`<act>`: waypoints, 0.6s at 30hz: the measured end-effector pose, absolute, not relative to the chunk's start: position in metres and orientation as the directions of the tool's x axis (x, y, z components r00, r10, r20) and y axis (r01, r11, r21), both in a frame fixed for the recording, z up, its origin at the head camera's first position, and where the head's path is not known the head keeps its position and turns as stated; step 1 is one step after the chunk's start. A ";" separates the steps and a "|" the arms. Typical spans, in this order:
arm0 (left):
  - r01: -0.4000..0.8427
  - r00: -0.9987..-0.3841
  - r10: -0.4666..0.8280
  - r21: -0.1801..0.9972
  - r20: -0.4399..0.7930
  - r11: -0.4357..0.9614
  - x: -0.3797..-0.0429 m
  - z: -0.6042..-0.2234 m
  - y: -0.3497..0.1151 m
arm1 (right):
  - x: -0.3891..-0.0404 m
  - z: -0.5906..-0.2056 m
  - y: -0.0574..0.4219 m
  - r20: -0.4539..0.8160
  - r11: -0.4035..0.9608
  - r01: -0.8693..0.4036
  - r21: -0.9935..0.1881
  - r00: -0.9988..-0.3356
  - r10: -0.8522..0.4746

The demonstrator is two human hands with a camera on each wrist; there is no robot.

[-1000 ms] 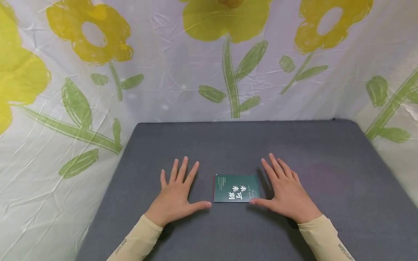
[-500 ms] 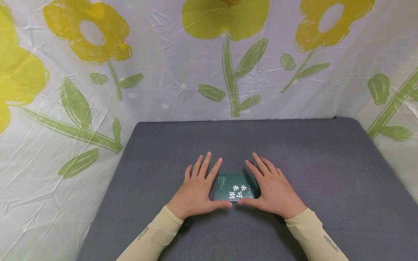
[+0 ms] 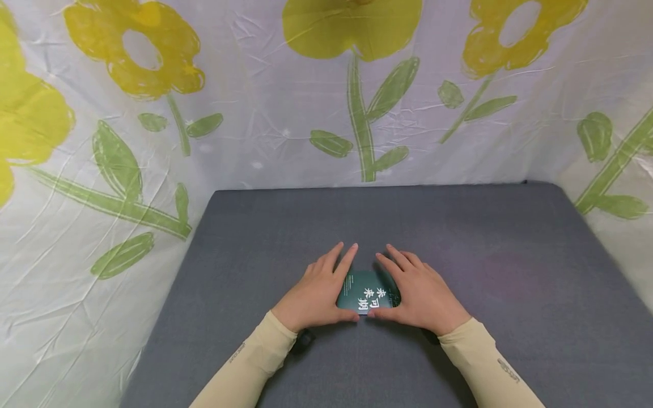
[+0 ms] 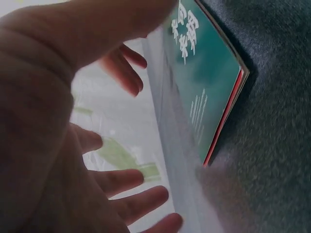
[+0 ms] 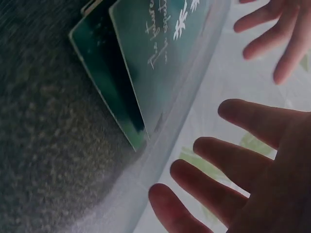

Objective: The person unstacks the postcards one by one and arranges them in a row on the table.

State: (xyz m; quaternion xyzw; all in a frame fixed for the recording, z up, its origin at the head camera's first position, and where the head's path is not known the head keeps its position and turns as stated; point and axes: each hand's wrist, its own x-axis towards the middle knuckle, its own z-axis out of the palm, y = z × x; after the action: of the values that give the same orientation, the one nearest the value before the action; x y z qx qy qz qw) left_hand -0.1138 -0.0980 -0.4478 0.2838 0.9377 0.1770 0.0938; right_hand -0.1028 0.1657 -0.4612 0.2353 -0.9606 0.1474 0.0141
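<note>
A small green booklet (image 3: 367,288) with white Chinese characters lies flat on the table in the head view. In the left wrist view the booklet (image 4: 204,73) shows a red strip along one edge. Its cover (image 5: 146,63) stands slightly raised from the layer below in the right wrist view. My left hand (image 3: 313,297) is over its left side, fingers extended and thumb near the front edge. My right hand (image 3: 425,294) mirrors this at the right side, fingers parted. In both wrist views the fingers are apart from the booklet, and the two thumb tips almost meet at its front edge.
Dark grey cloth covers the table (image 3: 255,226). Behind it and at both sides hangs a white curtain (image 3: 255,113) printed with yellow flowers and green leaves. Beige sleeves (image 3: 255,357) cover both forearms.
Both hands have moved inward from either side, left hand rightward and right hand leftward, and now frame the booklet. The booklet stays in about the same place.
</note>
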 end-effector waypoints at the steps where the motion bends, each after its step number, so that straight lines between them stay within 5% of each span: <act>1: 0.498 -0.820 0.566 0.382 -0.086 0.779 -0.114 -0.448 -0.097 | -0.103 -0.462 0.165 0.092 0.844 -0.457 -0.281 -0.888 -0.451; 18: 0.463 -0.807 0.566 0.415 -0.168 0.784 -0.121 -0.454 -0.090 | -0.108 -0.462 0.155 -0.022 0.834 -0.449 -0.322 -0.877 -0.480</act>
State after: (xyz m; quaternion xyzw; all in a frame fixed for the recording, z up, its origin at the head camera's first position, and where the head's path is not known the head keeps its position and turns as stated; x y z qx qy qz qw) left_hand -0.1206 -0.0905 -0.4536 0.2754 0.9334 0.1800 0.1433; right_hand -0.1083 0.1548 -0.4622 0.2429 -0.9561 0.1556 -0.0510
